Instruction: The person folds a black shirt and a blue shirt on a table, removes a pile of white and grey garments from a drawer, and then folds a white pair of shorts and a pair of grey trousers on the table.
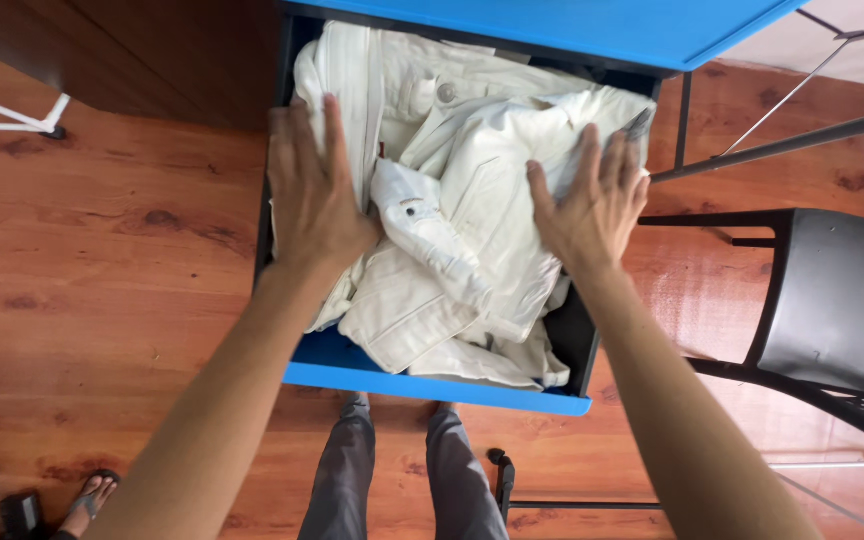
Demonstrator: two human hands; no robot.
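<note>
A reddish wooden floor surrounds an open blue drawer. Inside lies a crumpled cream-white denim jacket, its long axis running front to back. Both hands press flat, fingers spread, grasping nothing: the left hand on its left edge, the right hand on its right.
</note>
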